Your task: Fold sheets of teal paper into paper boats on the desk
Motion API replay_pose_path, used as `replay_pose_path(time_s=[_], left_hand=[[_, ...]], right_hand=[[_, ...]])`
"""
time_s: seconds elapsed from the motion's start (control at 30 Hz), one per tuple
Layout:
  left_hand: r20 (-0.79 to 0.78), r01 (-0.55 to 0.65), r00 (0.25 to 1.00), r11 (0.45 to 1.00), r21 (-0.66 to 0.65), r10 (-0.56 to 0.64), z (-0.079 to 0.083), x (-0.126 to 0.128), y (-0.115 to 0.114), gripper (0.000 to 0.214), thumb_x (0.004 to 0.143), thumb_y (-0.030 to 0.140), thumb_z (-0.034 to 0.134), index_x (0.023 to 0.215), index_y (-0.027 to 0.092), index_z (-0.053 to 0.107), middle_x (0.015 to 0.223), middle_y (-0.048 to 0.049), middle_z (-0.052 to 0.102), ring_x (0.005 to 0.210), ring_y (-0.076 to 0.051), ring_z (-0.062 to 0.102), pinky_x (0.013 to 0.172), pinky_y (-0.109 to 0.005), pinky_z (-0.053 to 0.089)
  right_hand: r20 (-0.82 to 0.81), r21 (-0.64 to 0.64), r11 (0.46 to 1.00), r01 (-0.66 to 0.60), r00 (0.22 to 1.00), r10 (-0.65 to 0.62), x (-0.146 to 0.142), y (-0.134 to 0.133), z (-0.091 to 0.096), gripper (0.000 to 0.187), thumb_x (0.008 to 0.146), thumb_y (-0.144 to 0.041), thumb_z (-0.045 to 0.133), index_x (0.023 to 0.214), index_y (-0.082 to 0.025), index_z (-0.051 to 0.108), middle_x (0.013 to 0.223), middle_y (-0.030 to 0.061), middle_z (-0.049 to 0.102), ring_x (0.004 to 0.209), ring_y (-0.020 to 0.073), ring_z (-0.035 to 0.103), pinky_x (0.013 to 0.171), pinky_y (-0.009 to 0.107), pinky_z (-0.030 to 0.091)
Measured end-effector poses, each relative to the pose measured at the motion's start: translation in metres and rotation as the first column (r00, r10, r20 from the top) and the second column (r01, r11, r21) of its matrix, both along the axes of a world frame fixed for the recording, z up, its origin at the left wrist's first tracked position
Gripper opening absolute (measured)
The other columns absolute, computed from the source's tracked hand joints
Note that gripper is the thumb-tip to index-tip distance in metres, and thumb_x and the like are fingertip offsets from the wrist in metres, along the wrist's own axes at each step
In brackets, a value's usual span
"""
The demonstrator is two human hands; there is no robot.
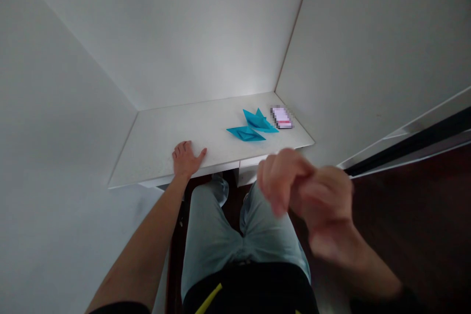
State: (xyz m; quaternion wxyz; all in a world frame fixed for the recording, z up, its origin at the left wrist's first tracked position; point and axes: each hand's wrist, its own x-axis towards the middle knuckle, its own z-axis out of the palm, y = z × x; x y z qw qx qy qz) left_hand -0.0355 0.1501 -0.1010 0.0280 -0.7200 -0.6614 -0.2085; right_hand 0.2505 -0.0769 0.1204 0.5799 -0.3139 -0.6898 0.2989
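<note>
Teal paper appears as two folded pieces on the far right of the white counter (158, 157): one flat origami boat (246, 133) lies nearer the front, and a second, peaked origami boat (259, 120) sits just behind it. Their place near the back corner seems to keep them clear of the person's arms. Just beside them lies one small white-and-pink item (281, 117), too pixelated to identify. The left hand (186, 159) rests on the counter's front edge, well apart from the paper, with its fingers (180, 149) spread open and holding nothing; the pressed-down palm looks like a brace for the seated body. The right hand (307, 201) hangs in the air above the pale blue jeans (217, 235), off the counter, with its fingers curled together. Motion blur makes it impossible to tell whether they pinch anything, though no paper shows there. Two white walls (191, 29) close in behind the counter.
</note>
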Motion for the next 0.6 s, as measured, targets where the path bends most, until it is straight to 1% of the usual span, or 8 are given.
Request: replay_pose_path(time_s=[0.03,0.07,0.13,0.23,0.3,0.37,0.43,0.6], left_hand=[[-0.002,-0.003,1.0,1.0,-0.004,0.003,0.0,0.0,0.0,0.073,0.099,0.065,0.058,0.145,0.009,0.059,0.148,-0.0283,0.06,0.14,-0.046,0.053,0.119,-0.06,0.043],[-0.004,-0.005,1.0,1.0,-0.009,0.005,0.0,0.0,0.0,0.073,0.099,0.065,0.058,0.145,0.009,0.059,0.148,-0.0283,0.061,0.14,-0.046,0.054,0.119,-0.06,0.043],[-0.005,-0.008,1.0,1.0,-0.016,0.008,0.001,0.001,0.0,0.072,0.099,0.065,0.059,0.145,0.009,0.059,0.148,-0.0279,0.061,0.141,-0.045,0.054,0.119,-0.059,0.043],[-0.006,-0.007,1.0,1.0,-0.018,0.007,0.002,0.001,0.0,0.071,0.099,0.064,0.059,0.146,0.01,0.059,0.15,-0.0276,0.06,0.142,-0.044,0.053,0.12,-0.059,0.042],[-0.006,-0.009,1.0,1.0,-0.023,0.009,0.003,0.002,0.0,0.071,0.098,0.063,0.059,0.146,0.011,0.059,0.151,-0.0273,0.06,0.142,-0.044,0.053,0.12,-0.059,0.041],[-0.003,-0.012,1.0,0.999,-0.03,0.012,0.003,0.002,-0.001,0.07,0.099,0.063,0.059,0.147,0.012,0.058,0.152,-0.0263,0.059,0.143,-0.044,0.052,0.12,-0.058,0.041],[0.001,-0.016,1.0,0.999,-0.035,0.016,0.004,0.002,-0.002,0.069,0.099,0.063,0.059,0.148,0.014,0.057,0.152,-0.0253,0.059,0.143,-0.043,0.052,0.121,-0.058,0.041],[0.013,-0.022,1.0,0.998,-0.057,0.022,0.007,0.002,-0.003,0.066,0.099,0.059,0.061,0.149,0.016,0.057,0.153,-0.0248,0.059,0.144,-0.043,0.052,0.12,-0.059,0.041]], right_hand=[[0.018,0.037,0.999,0.004,1.0,-0.004,0.012,0.021,-0.005,0.029,0.097,-0.068,0.066,0.115,-0.049,0.077,0.083,0.005,0.067,0.078,0.0291,0.065,0.071,0.052,0.064],[0.068,0.032,0.997,0.066,0.995,-0.068,0.028,0.043,-0.014,0.027,0.098,-0.064,0.068,0.114,-0.045,0.079,0.09,0.0058,0.069,0.086,0.029,0.067,0.077,0.051,0.064],[0.19,-0.008,0.964,0.265,0.947,-0.259,0.067,0.085,-0.043,0.024,0.099,-0.059,0.072,0.109,-0.038,0.081,0.1,0.0066,0.071,0.094,0.0273,0.068,0.085,0.048,0.061],[0.342,-0.1,0.853,0.513,0.823,-0.455,0.125,0.13,-0.101,0.034,0.096,-0.062,0.072,0.099,-0.029,0.078,0.104,0.0086,0.072,0.088,0.0257,0.068,0.079,0.045,0.06],[0.429,-0.093,0.785,0.612,0.736,-0.523,0.149,0.15,-0.133,0.038,0.095,-0.063,0.07,0.096,-0.026,0.076,0.108,0.0113,0.072,0.092,0.0279,0.069,0.08,0.047,0.06],[0.519,-0.002,0.786,0.618,0.672,-0.528,0.158,0.168,-0.154,0.037,0.093,-0.061,0.072,0.099,-0.025,0.077,0.109,0.0129,0.073,0.11,0.0336,0.068,0.095,0.052,0.058],[0.606,0.069,0.804,0.59,0.615,-0.504,0.153,0.188,-0.164,0.037,0.091,-0.058,0.075,0.107,-0.025,0.079,0.113,0.0142,0.074,0.12,0.0373,0.066,0.108,0.057,0.051],[0.815,0.043,0.799,0.6,0.441,-0.375,0.124,0.249,-0.178,0.049,0.078,-0.054,0.088,0.114,-0.021,0.078,0.127,0.0208,0.072,0.123,0.0462,0.06,0.108,0.064,0.046]])
